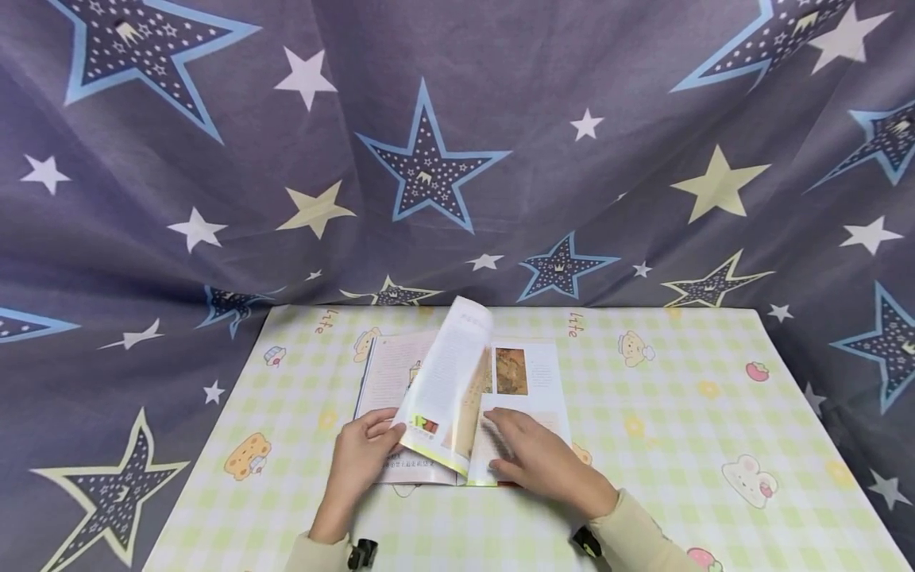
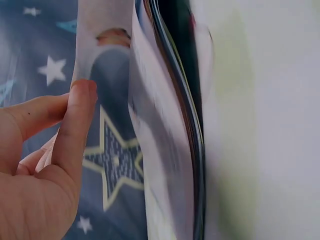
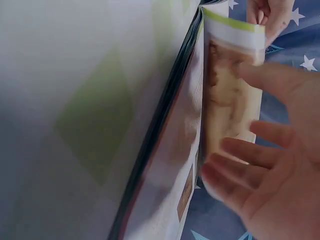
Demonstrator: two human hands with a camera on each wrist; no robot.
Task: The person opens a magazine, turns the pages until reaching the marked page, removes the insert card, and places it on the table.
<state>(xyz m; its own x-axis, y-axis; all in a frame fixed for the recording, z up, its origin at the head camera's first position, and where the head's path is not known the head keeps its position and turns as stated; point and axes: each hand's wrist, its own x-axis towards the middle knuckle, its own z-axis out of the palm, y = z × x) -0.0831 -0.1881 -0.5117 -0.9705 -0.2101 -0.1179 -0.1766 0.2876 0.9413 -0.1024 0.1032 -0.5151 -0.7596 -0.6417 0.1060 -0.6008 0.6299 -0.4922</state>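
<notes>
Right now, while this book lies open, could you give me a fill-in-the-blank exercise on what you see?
1. The left hand pinches a raised page of the open book; the hand not pinching it is the ____ one.
2. The tablecloth is checked in white and pale ____.
3. The dark curtain beyond the open book is printed with large and small ____.

Missing words: right; green; stars.
</notes>
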